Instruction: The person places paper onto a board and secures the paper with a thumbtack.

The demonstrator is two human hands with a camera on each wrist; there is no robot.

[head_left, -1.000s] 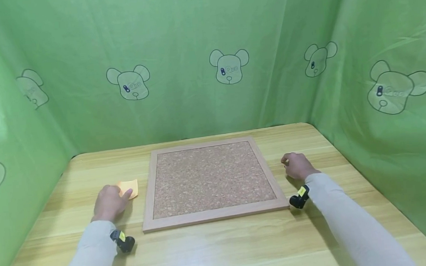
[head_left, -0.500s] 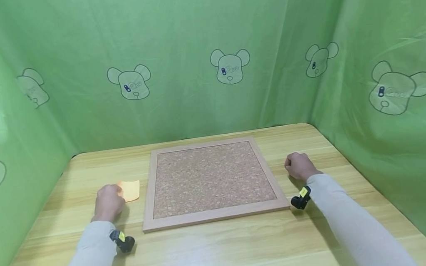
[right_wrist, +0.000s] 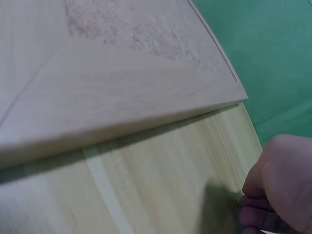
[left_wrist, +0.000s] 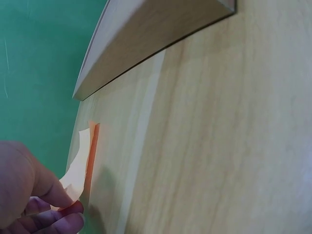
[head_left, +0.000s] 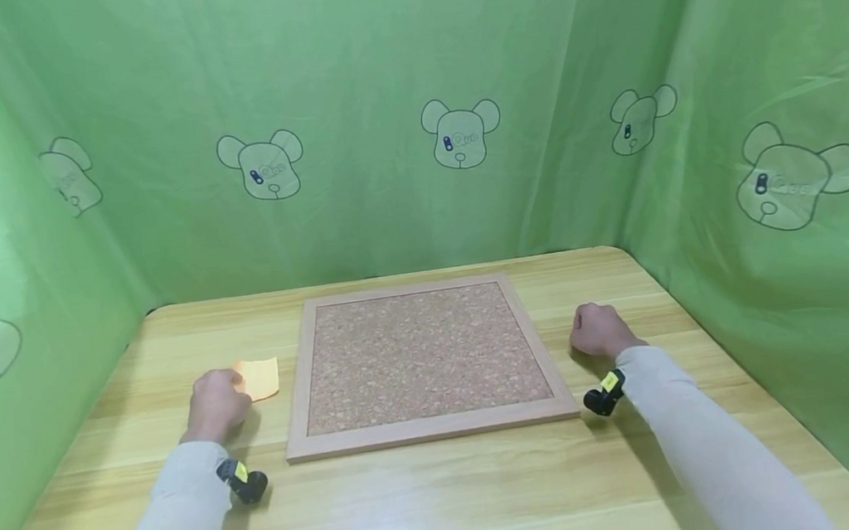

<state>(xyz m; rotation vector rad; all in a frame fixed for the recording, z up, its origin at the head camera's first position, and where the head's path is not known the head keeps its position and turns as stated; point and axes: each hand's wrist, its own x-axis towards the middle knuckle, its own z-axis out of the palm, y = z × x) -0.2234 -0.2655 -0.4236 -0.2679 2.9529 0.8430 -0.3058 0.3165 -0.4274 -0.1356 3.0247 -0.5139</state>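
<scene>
"What is the left hand (head_left: 218,402) doing with that paper note (head_left: 260,379)?"

"Pinching it at one end between thumb and curled fingers — a hold that leaves the rest of the paper sticking out, which I'd guess makes it easier to steer."

"Where is the note, then?"

"Left of the cork board (head_left: 427,356), near its wooden frame (head_left: 437,428) but apart from it. In the left wrist view the paper bows and shows a pale face beside an orange strip; I can't tell whether that is two sheets or one folded over."

"And why is the board in the middle of the table (head_left: 428,506)?"

"Probably so either hand can reach it. It lies flat, so it should sit steady with neither hand on it."

"What about the right hand (head_left: 600,330)?"

"Just beyond the board's right side, not touching it, fingers folded in toward the palm. Whether something is tucked inside, I can't tell — the knuckles hide it from above, and the right wrist view cuts off the lower fingers."
</scene>
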